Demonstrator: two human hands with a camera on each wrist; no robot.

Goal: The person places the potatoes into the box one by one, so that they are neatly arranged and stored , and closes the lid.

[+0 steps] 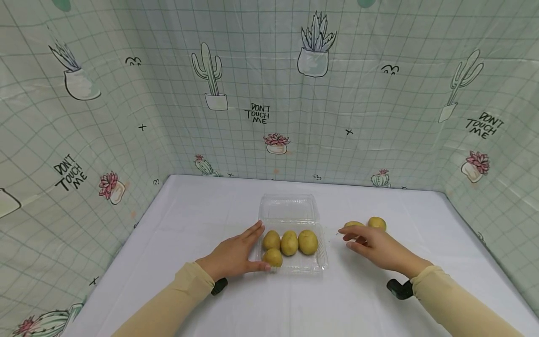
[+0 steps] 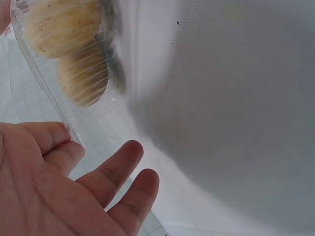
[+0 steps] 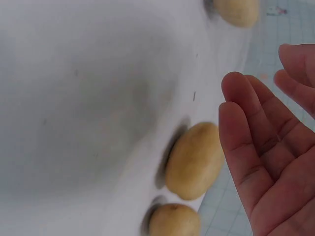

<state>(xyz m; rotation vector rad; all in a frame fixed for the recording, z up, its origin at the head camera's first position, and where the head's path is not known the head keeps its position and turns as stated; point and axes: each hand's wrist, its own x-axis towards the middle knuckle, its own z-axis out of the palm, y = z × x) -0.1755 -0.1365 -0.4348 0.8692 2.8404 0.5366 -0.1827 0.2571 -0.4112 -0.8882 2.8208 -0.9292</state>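
A clear plastic clamshell box point(image 1: 294, 268) lies with its lid point(image 1: 288, 207) folded back, away from the person. Inside it are several potatoes point(image 1: 289, 243), three in a row and one nearer the front left. My left hand point(image 1: 233, 252) rests at the box's left side, fingers extended and thumb at the front corner; in the left wrist view, fingertips point(image 2: 74, 150) touch the rim. To the right of the box, my right hand point(image 1: 379, 245) hovers with nothing in its bent fingers. Beyond it sit two loose potatoes point(image 3: 194, 161), one partly hidden by the hand in the head view.
A white cloth point(image 1: 210, 201) covers the table. Behind and at both sides hangs a gridded curtain point(image 1: 236, 140) printed with cacti. Dark wrist devices point(image 1: 400, 289) show below both wrists. Small dark specks lie on the cloth.
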